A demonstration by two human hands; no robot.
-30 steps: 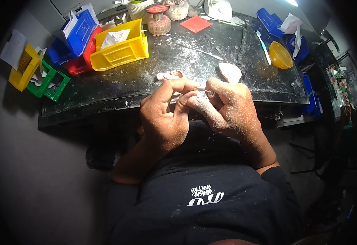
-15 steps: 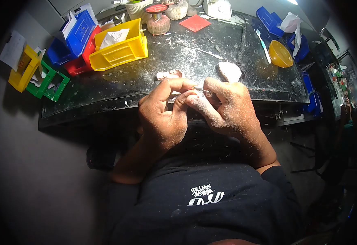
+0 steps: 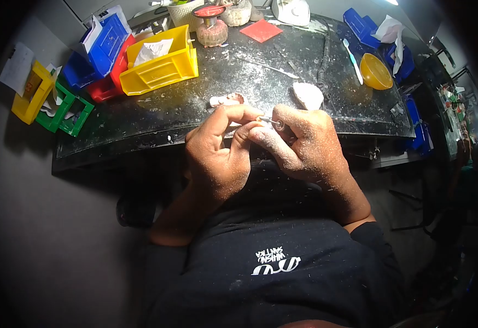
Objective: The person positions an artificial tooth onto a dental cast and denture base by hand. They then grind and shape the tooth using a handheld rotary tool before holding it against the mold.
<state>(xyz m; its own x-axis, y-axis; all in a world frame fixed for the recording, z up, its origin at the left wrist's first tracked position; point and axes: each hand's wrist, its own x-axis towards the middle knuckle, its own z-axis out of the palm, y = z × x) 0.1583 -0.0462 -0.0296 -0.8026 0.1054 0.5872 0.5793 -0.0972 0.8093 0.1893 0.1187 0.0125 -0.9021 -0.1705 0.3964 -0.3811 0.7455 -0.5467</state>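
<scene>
My left hand point(image 3: 221, 146) pinches something small and pale between thumb and fingertips; its shape is mostly hidden. A metal rotary tool tip point(image 3: 277, 124) points left from my right hand point(image 3: 314, 143), whose fingers are wrapped round the tool, and it reaches the small piece. My thumbs meet at the bench's front edge. White dust coats my right hand. Just behind my hands lie a pink and white dental-looking piece point(image 3: 227, 100) and a white plaster-like lump point(image 3: 308, 96).
The dusty black bench point(image 3: 151, 112) holds a yellow bin point(image 3: 162, 72) at left, a red sheet point(image 3: 261, 31) and burner-like jar point(image 3: 212, 33) at the back, and a toothbrush point(image 3: 353, 61) and yellow bowl point(image 3: 376, 72) at right. A thin metal tool point(image 3: 270, 68) lies mid-bench.
My hands have shifted very slightly left and stay together. Flying dust specks over my right forearm, visible half a second ago, are fewer now.
</scene>
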